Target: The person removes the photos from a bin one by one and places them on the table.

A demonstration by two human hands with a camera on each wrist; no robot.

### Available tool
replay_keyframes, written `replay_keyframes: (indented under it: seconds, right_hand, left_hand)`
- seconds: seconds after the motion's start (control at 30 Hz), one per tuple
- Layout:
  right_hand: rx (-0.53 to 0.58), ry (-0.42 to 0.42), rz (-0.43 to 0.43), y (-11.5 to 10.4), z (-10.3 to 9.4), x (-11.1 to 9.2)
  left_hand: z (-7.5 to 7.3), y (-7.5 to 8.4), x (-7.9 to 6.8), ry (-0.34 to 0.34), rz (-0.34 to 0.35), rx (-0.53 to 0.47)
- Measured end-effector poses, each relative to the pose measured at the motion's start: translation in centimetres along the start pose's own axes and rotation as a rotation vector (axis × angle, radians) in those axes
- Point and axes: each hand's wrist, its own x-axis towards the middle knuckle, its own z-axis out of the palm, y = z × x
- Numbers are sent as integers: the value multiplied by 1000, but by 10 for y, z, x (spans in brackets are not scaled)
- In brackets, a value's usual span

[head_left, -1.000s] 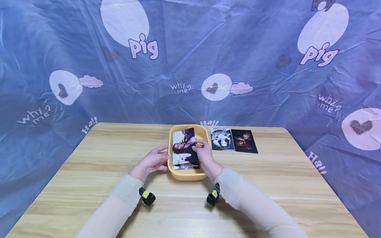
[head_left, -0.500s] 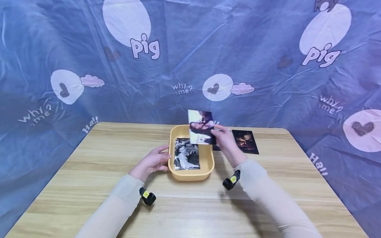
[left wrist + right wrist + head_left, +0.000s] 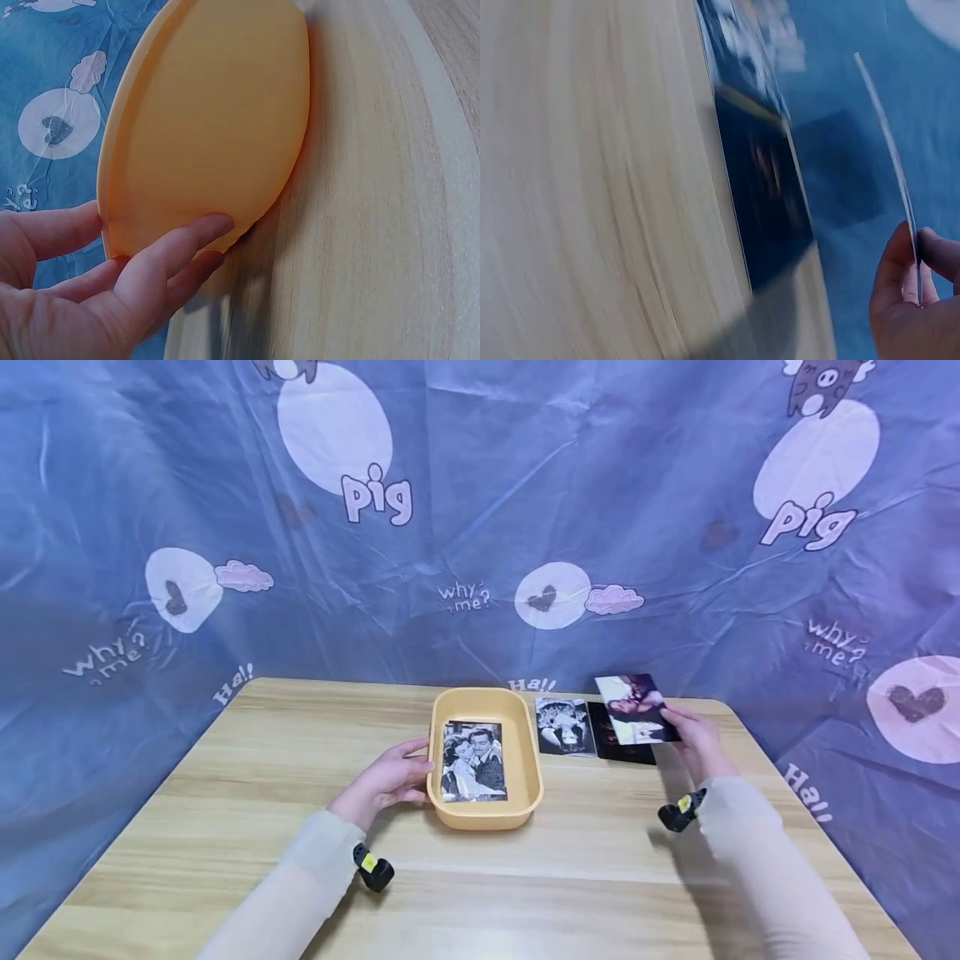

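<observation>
My right hand [image 3: 697,745] pinches a glossy colour photo [image 3: 636,708] by its right edge. The photo is raised above the table and partly covers a dark photo [image 3: 618,750] lying there. Seen edge-on in the right wrist view, the held photo [image 3: 889,142] bends slightly between thumb and fingers. My left hand [image 3: 390,781] rests its fingers against the left side of a yellow plastic tray [image 3: 525,768]. Its fingers [image 3: 180,244] spread over the tray's outer wall in the left wrist view. Inside the tray lies a black-and-white photo [image 3: 474,762] of a couple.
Right of the tray a black-and-white photo [image 3: 564,727] lies beside the dark one, near the rear edge of the wooden table [image 3: 247,777]. A blue printed cloth [image 3: 480,485] hangs behind and at both sides.
My right hand has lifted the colour photo out of the tray and carried it right, over the dark photo. The couple photo is uncovered. My left hand stays by the tray.
</observation>
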Motion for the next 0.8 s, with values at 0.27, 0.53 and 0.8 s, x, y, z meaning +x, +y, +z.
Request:
replay_keyframes:
  seconds: [0.27, 0.53, 0.8]
  right_hand:
    - [121, 170, 30, -4, -63, 8]
    - [161, 424, 133, 2, -92, 14]
    - [60, 370, 136, 13, -93, 13]
  left_hand:
    - [2, 2, 5, 13, -6, 5]
    - [1, 0, 4, 19, -21, -17]
    - [-1, -1, 3, 14, -16, -16]
